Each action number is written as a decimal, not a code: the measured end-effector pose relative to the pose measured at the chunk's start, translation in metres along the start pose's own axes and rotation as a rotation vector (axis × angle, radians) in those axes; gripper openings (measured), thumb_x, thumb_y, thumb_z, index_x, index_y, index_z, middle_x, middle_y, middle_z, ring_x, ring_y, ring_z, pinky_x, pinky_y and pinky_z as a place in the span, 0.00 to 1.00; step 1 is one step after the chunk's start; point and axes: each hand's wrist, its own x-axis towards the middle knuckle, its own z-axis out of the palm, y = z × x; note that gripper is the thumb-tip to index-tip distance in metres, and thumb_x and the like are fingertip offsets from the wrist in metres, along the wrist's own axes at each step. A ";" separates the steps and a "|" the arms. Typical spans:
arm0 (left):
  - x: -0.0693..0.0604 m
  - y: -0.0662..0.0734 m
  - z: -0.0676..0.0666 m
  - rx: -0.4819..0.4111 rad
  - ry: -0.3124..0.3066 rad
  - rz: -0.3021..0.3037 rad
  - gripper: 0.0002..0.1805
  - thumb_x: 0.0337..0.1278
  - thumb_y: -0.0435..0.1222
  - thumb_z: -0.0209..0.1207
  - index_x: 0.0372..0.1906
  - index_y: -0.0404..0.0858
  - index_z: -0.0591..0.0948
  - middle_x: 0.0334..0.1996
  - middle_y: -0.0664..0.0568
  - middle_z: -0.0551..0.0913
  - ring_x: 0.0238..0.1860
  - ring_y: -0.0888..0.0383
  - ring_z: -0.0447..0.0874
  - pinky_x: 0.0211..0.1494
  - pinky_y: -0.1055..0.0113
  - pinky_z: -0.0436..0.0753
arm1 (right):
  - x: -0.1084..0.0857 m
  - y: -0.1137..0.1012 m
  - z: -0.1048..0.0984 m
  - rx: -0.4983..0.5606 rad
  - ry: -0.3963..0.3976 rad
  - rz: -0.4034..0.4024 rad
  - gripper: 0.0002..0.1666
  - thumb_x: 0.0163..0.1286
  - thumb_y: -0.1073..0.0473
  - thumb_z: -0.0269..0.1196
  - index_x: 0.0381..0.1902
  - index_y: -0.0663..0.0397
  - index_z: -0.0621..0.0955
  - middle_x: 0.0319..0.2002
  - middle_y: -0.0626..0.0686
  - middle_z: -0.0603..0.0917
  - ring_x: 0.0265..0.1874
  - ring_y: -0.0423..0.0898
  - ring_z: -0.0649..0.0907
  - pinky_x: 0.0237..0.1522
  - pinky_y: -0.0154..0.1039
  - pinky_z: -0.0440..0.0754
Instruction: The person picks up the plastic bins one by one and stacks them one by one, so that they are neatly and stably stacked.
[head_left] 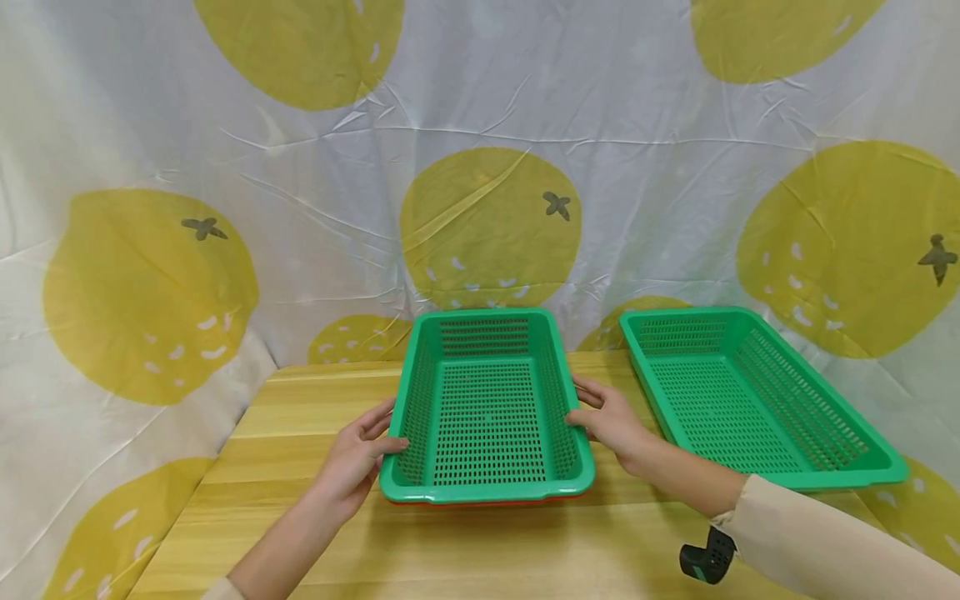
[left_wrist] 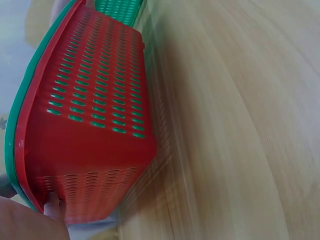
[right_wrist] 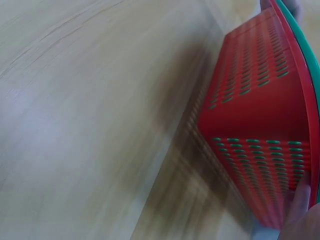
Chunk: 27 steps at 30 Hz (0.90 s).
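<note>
A green perforated plastic basket (head_left: 486, 493) sits nested inside a red basket (left_wrist: 75, 140) of like shape. In the head view only a thin red edge shows under the green front rim. My left hand (head_left: 352, 458) grips the left side of the nested pair, thumb over the rim and fingers underneath against the red wall. On the opposite side my right hand (head_left: 611, 423) holds the rim the same way. Both wrist views show the red outer walls close over the table, with shadow beside them; whether the base touches the wood is hard to tell.
A bigger green basket (head_left: 738, 408) stands at the right, near my right forearm. The wooden table (head_left: 300, 442) ends against a lemon-print cloth (head_left: 315, 242) at the back. A black strap-like device (head_left: 708, 558) hangs by my right sleeve.
</note>
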 end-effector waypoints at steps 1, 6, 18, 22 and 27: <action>0.000 -0.001 0.002 -0.003 0.001 0.001 0.42 0.61 0.20 0.60 0.80 0.35 0.61 0.74 0.36 0.66 0.61 0.49 0.80 0.55 0.63 0.84 | 0.000 0.001 -0.002 0.002 0.001 0.001 0.46 0.63 0.72 0.63 0.79 0.59 0.64 0.73 0.67 0.69 0.57 0.58 0.83 0.50 0.51 0.84; 0.001 -0.006 0.009 -0.023 -0.002 -0.003 0.43 0.60 0.19 0.60 0.80 0.33 0.61 0.73 0.35 0.67 0.61 0.47 0.79 0.55 0.62 0.84 | -0.004 0.002 -0.011 -0.011 -0.015 -0.001 0.47 0.64 0.72 0.63 0.80 0.59 0.63 0.74 0.67 0.67 0.59 0.59 0.82 0.51 0.52 0.84; 0.003 -0.019 0.017 -0.053 0.002 0.002 0.42 0.57 0.18 0.61 0.78 0.33 0.63 0.72 0.35 0.68 0.62 0.45 0.78 0.55 0.62 0.84 | -0.009 0.009 -0.022 -0.063 -0.046 0.017 0.47 0.67 0.69 0.65 0.81 0.57 0.61 0.75 0.68 0.66 0.65 0.63 0.76 0.59 0.62 0.77; 0.003 -0.021 0.015 -0.043 -0.018 0.003 0.42 0.58 0.19 0.62 0.78 0.34 0.63 0.72 0.36 0.67 0.63 0.43 0.77 0.55 0.61 0.84 | -0.007 0.013 -0.025 -0.081 -0.069 0.007 0.47 0.69 0.68 0.65 0.82 0.56 0.60 0.75 0.68 0.64 0.65 0.63 0.77 0.60 0.64 0.77; 0.004 -0.023 0.011 0.013 -0.045 0.002 0.41 0.59 0.21 0.64 0.77 0.37 0.63 0.71 0.39 0.67 0.61 0.41 0.77 0.53 0.61 0.84 | -0.007 0.015 -0.029 -0.107 -0.110 -0.003 0.46 0.72 0.65 0.65 0.83 0.54 0.58 0.77 0.65 0.63 0.62 0.60 0.79 0.59 0.62 0.78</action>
